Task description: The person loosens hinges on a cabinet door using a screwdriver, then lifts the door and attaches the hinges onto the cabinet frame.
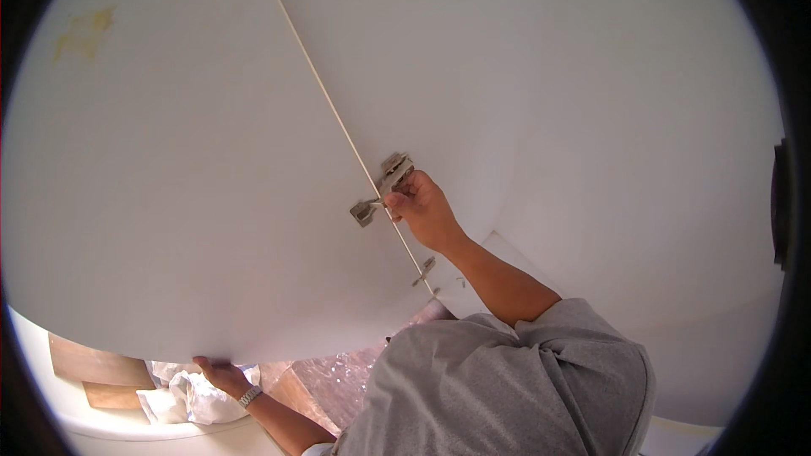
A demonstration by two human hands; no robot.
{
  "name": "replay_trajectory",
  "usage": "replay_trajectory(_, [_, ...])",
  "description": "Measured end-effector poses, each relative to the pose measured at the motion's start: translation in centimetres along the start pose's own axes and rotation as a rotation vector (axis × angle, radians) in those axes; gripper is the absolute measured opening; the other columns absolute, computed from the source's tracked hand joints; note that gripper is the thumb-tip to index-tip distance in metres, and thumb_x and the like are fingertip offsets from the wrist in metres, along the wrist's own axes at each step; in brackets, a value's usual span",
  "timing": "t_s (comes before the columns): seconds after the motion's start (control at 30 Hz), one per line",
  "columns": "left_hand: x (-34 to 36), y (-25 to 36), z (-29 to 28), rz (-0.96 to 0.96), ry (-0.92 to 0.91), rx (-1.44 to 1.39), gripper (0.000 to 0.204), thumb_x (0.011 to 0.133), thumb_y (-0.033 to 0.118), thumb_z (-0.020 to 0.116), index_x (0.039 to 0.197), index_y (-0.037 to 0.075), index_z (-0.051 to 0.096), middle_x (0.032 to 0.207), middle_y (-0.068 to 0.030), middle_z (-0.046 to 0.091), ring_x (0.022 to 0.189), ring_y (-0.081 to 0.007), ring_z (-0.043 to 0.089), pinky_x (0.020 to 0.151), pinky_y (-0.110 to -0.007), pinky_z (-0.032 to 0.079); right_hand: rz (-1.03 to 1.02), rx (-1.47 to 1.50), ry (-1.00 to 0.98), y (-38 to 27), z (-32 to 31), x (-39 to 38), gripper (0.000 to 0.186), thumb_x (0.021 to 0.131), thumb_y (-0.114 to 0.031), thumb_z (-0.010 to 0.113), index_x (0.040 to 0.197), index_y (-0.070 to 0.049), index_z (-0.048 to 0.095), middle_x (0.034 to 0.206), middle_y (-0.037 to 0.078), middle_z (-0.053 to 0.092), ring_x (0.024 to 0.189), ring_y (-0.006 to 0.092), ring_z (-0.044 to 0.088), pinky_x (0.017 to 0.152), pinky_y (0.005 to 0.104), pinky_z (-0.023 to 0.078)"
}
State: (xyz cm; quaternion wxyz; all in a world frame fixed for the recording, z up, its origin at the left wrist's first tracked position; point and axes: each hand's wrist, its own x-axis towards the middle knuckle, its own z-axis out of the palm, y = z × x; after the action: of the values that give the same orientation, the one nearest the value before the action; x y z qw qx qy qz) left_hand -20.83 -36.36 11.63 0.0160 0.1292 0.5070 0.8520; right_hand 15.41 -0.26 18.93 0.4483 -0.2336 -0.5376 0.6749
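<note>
Metal hinge (395, 171) bridges white door panel (186, 203) and side panel (591, 101). I see right hand (420, 205) pinching hinge; left hand (224, 376) touches door's lower edge, closure unclear. Hinge looks stiff; door probably heavy, best held by edges.

Single wide fisheye view from the head, downward, near both hands (420, 209)

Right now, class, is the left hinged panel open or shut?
Open: the hinge at the right hand lies unfolded, joining left panel and right panel.
</note>
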Motion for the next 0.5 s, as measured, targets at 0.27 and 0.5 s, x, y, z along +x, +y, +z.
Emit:
replay_trajectory(0.27, [0.1, -1.1, -1.5, 0.015, 0.011, -0.021, 0.069, 0.089, 0.049, 0.058, 0.134, -0.002, 0.043, 0.132, -0.0127, 0.051, 0.119, -0.0257, 0.049, 0.103, -0.039, 0.038, -0.005, 0.055, -0.131, 0.8, -1.3, 1.5, 0.034, 0.088, -0.014, 0.067, 0.111, 0.000, 0.048, 0.095, 0.006, 0.058, 0.082, 0.0135, 0.057, 0.074, 0.0288, 0.050])
replay_trajectory(0.5, [0.3, -0.3, 0.9, -0.004, 0.078, -0.016, 0.067, 0.089, 0.051, 0.056, 0.133, 0.002, 0.046, 0.132, -0.0129, 0.052, 0.121, -0.0266, 0.049, 0.104, -0.042, 0.038, 0.047, 0.208, -0.138, 0.1, -0.8, 2.8, 0.053, 0.077, -0.010, 0.077, 0.118, 0.003, 0.046, 0.102, 0.008, 0.058, 0.093, 0.0148, 0.058, 0.086, 0.0306, 0.050])
